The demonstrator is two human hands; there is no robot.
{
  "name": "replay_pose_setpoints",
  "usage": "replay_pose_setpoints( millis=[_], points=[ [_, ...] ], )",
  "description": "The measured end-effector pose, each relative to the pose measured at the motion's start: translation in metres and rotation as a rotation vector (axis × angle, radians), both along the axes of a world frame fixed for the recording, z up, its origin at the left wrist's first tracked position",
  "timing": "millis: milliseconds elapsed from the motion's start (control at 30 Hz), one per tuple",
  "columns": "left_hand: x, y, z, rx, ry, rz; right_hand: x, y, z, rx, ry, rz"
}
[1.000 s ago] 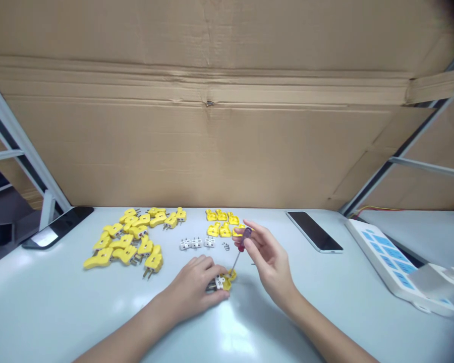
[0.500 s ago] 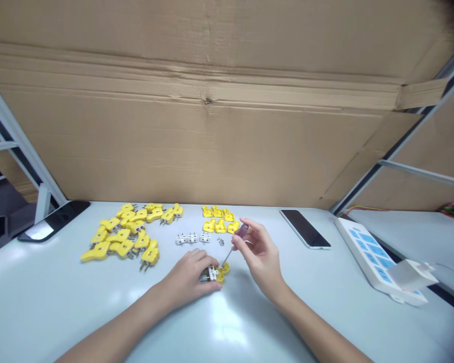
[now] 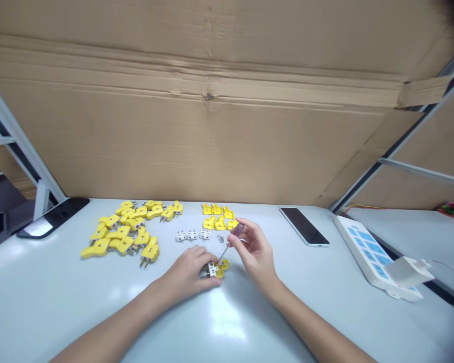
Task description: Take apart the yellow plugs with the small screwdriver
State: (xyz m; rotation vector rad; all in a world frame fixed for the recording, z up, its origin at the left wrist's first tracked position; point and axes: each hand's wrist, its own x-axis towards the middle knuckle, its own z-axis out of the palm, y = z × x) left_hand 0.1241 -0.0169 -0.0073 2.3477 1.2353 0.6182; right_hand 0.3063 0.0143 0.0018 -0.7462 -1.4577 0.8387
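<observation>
My left hand (image 3: 191, 269) is closed around a partly assembled electrical plug, whose white pin block (image 3: 212, 269) shows between thumb and fingers. The plug's yellow shell (image 3: 222, 268) sticks out to the right of that block. Between thumb and fingertips, my right hand (image 3: 255, 254) grips a screwdriver (image 3: 237, 230) by its purple handle. Its thin shaft slants down to the left, with the tip at the yellow shell; whether it sits on a screw is too small to tell. Small dark screws (image 3: 221, 239) lie just beyond the hands.
White pin blocks (image 3: 192, 235) stand in a row beyond my left hand. Several yellow shell halves (image 3: 219, 223) lie behind the screws. Many yellow plugs (image 3: 123, 244) are piled at left. A phone (image 3: 304, 227) and a power strip (image 3: 374, 257) with a charger lie at right; another phone (image 3: 53, 219) far left.
The screwdriver handle has shifted slightly left and its tip has moved a little left and up over the yellow shell. My left hand keeps its hold. The camera view has shifted slightly.
</observation>
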Motion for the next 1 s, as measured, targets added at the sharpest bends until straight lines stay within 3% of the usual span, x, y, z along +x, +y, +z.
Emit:
replay_pose_setpoints(
  millis=[333,567,900,1000],
  points=[
    [-0.001,0.003,-0.009,0.029,-0.031,-0.016,0.001,-0.003,-0.003,0.142,-0.106,0.052],
    [-0.001,0.002,-0.008,0.032,-0.038,-0.019,0.0,-0.005,0.007,0.318,-0.257,-0.075],
    [-0.001,0.004,-0.011,0.033,-0.062,-0.032,0.007,-0.002,0.011,0.25,-0.297,0.105],
    [-0.002,0.004,-0.01,0.027,-0.053,-0.029,0.005,-0.002,0.009,0.26,-0.255,0.05]
  ],
)
